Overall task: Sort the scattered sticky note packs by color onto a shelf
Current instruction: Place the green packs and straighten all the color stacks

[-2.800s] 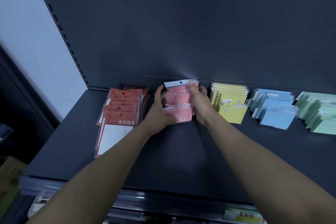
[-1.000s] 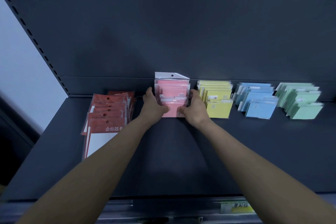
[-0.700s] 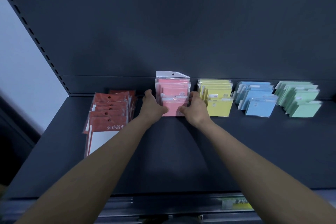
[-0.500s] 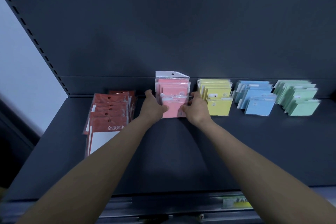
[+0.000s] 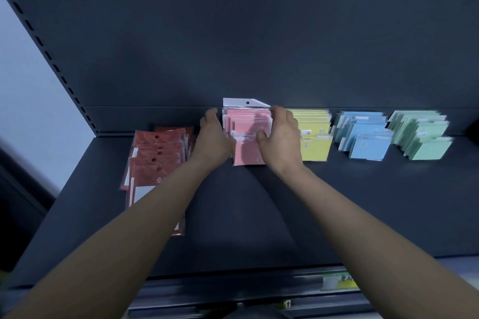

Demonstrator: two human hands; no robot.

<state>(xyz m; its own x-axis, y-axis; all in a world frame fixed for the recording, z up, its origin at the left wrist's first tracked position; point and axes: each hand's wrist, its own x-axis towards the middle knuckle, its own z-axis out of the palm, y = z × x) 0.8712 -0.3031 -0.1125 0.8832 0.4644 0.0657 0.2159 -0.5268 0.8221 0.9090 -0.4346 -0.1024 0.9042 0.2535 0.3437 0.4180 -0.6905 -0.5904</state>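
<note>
On the dark shelf (image 5: 363,202), the left hand (image 5: 212,140) and right hand (image 5: 281,137) clasp the pink sticky note packs (image 5: 248,134) from either side, between red packs (image 5: 158,153) and yellow packs (image 5: 315,137), blue packs (image 5: 363,137) and green packs (image 5: 420,134).

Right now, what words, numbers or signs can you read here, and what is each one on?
"金": white, on the front red pack; the rest is hidden.
Red upward arrow: small white tag below the shelf.
Yellow shelf label: too blurred to read.
Small marks on the pink pack, yellow pack and blue pack: too small to read.
</note>
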